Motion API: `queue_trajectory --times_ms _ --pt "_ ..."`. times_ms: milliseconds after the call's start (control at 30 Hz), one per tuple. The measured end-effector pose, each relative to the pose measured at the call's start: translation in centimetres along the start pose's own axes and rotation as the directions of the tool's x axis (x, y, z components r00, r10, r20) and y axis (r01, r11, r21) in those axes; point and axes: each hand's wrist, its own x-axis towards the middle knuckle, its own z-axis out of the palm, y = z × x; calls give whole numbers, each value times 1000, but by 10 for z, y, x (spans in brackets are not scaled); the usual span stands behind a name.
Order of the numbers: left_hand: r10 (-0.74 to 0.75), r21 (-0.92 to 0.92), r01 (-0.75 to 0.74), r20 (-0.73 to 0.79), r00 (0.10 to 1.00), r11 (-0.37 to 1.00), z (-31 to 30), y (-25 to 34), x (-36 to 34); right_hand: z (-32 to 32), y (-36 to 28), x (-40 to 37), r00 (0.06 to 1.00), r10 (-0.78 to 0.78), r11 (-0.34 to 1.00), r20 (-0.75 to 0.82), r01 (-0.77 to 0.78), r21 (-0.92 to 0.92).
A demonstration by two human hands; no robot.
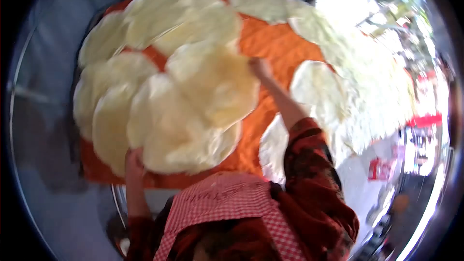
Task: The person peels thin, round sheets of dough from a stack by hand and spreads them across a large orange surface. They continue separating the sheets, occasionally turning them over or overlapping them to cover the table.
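Observation:
Large, thin, round flatbreads [164,116], pale with yellowish patches, overlap on an orange cloth [270,43]. My left hand [135,160] is closed at the lower left edge of the front flatbread, its fingers apparently pinching the rim. Further up and to the right, my right hand [260,68] is closed at the right edge of another flatbread [217,82], which overlaps the front one. Blur hides the exact finger positions of both hands.
More flatbreads [321,84] lie on the right side, in bright glare. Other flatbreads [159,14] cover the back left. A red-and-white packet [380,169] sits at the right. The red checked apron [217,198] I wear is close to the cloth's front edge.

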Motion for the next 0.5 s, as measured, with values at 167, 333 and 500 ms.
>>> queue_trajectory --times_ms 167,333,500 --pt "-95 16 95 -41 995 995 -20 -19 -8 -78 -49 28 990 -43 926 -135 90 366" --pt "27 138 -24 -17 1000 990 6 -22 -17 -183 82 84 946 241 844 -217 -94 528" --pt "-6 -245 21 60 998 969 -9 -33 -21 -244 277 62 707 367 793 -605 -578 -194"
